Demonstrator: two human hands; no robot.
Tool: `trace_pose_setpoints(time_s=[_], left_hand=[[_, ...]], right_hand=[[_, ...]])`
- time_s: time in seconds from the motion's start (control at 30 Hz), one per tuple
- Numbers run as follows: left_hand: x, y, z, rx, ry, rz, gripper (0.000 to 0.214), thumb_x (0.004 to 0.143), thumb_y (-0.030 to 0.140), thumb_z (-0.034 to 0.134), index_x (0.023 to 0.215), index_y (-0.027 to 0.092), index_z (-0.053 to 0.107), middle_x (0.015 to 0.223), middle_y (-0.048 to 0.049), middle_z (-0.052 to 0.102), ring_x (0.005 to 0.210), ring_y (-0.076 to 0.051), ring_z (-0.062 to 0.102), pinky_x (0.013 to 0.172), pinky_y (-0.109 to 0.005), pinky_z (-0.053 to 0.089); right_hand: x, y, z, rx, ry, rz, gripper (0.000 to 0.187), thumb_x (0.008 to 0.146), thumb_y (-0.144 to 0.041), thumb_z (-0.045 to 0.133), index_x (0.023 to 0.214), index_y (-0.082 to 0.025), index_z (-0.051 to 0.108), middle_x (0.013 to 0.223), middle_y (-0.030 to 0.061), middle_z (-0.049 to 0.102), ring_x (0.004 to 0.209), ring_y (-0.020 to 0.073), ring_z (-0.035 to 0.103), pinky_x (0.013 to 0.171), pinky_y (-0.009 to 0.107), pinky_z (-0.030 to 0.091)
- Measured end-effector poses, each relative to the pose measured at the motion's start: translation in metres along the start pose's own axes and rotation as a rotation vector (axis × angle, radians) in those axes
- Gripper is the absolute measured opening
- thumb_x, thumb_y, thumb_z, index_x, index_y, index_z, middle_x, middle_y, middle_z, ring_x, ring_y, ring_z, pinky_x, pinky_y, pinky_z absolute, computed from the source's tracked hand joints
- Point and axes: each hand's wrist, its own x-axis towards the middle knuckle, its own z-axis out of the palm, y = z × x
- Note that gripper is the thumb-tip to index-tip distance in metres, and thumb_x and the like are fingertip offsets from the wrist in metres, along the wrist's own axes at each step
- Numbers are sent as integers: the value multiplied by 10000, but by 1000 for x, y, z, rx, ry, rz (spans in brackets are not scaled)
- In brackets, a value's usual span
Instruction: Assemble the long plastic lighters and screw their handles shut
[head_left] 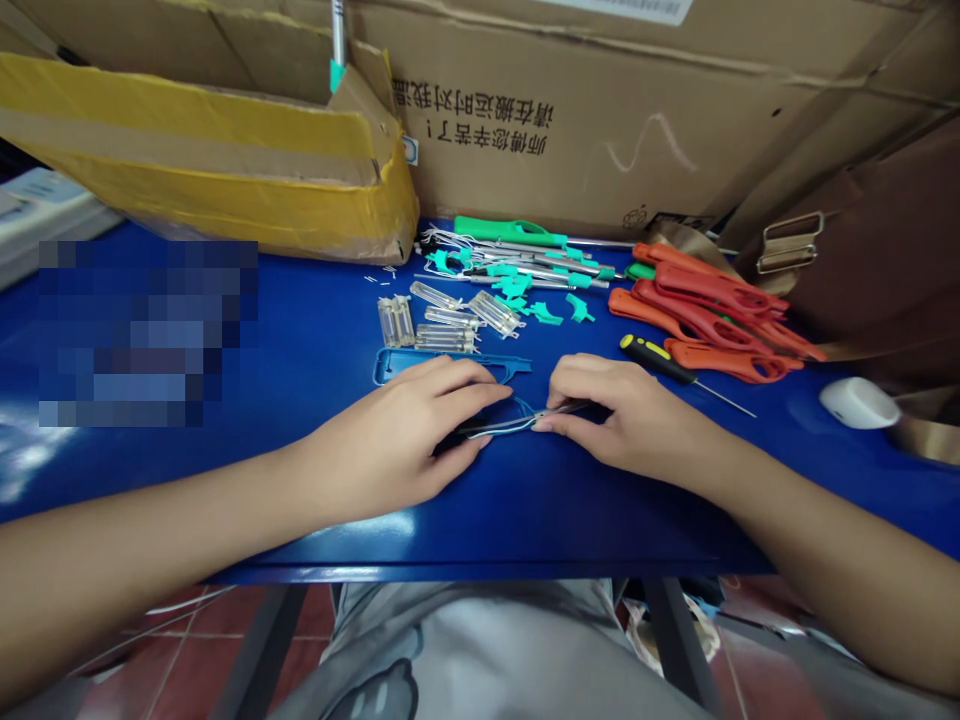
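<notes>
From here the light looks even and moderate, glancing white off the glossy blue tabletop (495,530) at far left and just below the left hand (412,425). The brown fabric (892,230) at right is dim. Wide-angle stretch pulls the forearms (187,520); coarse pixel blocks (150,340) mask a patch at left.
</notes>
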Motion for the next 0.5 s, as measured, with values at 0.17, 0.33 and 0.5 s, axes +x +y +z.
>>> trace_pose_setpoints(time_s=[0.17, 0.33, 0.5], left_hand=[[0, -1, 0, 22, 11, 20, 376, 1008, 232, 545, 1377, 162, 578, 1293, -95, 625, 1173, -225, 601, 1043, -381, 512], [0, -1, 0, 27, 20, 20, 375, 1007, 235, 550, 1373, 159, 584, 1286, -93, 632, 1157, -222, 609, 1028, -376, 522], [0, -1, 0, 25, 33, 24, 369, 1001, 217, 557, 1363, 154, 591, 1280, -90, 636, 1158, -213, 610, 1025, -357, 526]], right_hand=[[0, 0, -3, 27, -46, -16, 167, 988, -194, 588, 821, -188, 584, 816, 15, 562, 785, 163, 526, 721, 304, 410], [-1, -1, -9, 45, -88, -34, 162, 981, -115, 527, 902, -194, 644, 904, 48, 633, 871, 195, 576, 784, 339, 447], [-1, -1, -6, 150, -34, -11, 169, 960, -121, 581, 974, -196, 731, 967, 60, 689, 902, 182, 654, 818, 325, 507]])
